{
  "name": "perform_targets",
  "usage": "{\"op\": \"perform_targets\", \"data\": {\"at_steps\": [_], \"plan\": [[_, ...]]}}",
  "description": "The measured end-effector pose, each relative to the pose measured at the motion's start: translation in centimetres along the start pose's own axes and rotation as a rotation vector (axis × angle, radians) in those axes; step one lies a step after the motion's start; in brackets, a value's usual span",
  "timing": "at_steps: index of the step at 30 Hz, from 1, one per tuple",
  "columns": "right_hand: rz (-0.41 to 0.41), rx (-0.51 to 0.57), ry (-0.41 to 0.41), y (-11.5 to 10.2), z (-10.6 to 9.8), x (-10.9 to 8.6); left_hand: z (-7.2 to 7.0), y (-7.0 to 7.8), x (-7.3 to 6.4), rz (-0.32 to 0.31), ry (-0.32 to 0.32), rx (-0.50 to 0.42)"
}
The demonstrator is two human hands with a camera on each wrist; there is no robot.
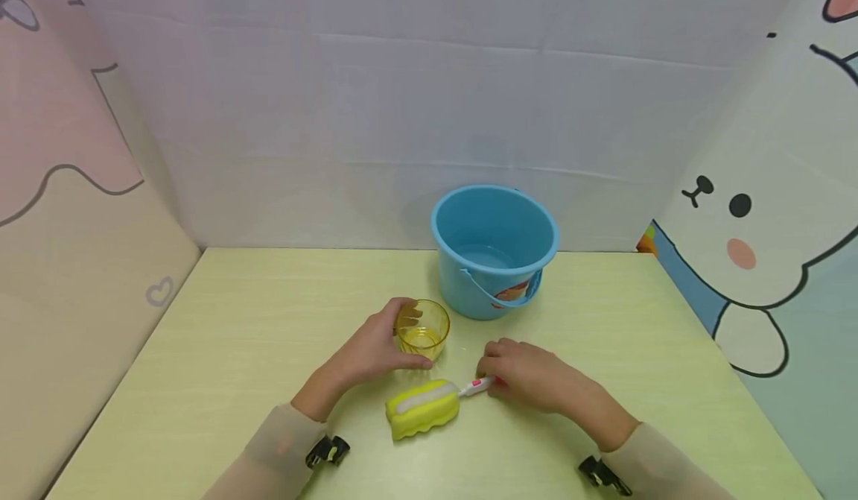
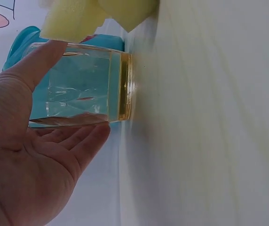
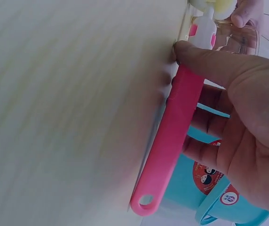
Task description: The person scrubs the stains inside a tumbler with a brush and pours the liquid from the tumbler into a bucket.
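Note:
A clear amber-tinted drinking glass [image 1: 429,330] stands upright on the table, and my left hand [image 1: 372,347] holds it around the side. The left wrist view shows the thumb on one side of the glass [image 2: 80,84] and the fingers on the other. In front of it lies a cup brush with a yellow and white sponge head [image 1: 424,409]. My right hand [image 1: 532,377] grips the brush's pink handle [image 3: 167,136], thumb across its upper end near the white neck. In the right wrist view the handle's holed end sticks out below the fingers.
Behind the glass stands a light blue bucket [image 1: 459,288] with its handle hanging down at the front. The pale wooden table [image 1: 288,284] meets a white cloth backdrop [image 1: 322,135]. Printed cartoon cloths hang at both sides.

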State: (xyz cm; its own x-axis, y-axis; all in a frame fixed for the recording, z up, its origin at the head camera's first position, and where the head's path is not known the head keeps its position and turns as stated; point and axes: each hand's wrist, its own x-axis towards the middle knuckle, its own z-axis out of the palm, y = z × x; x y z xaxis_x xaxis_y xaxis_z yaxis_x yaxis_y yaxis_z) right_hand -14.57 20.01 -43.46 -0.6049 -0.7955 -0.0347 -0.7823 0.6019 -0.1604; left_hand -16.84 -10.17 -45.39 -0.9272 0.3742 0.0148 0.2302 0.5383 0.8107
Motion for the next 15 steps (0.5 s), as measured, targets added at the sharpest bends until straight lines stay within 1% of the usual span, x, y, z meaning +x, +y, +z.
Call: {"op": "perform_targets", "data": {"at_steps": [6, 11, 15], "plan": [[-0.005, 0.035, -0.004, 0.13, 0.25, -0.27, -0.01, -0.09, -0.07, -0.005, -0.002, -0.016], [-0.006, 0.096, -0.001, 0.21, 0.04, -0.66, 0.04, -0.12, -0.07, -0.006, -0.002, -0.032], [-0.001, 0.134, 0.001, 0.26, -0.3, -0.93, -0.01, -0.09, -0.13, -0.009, 0.003, -0.028]]}}
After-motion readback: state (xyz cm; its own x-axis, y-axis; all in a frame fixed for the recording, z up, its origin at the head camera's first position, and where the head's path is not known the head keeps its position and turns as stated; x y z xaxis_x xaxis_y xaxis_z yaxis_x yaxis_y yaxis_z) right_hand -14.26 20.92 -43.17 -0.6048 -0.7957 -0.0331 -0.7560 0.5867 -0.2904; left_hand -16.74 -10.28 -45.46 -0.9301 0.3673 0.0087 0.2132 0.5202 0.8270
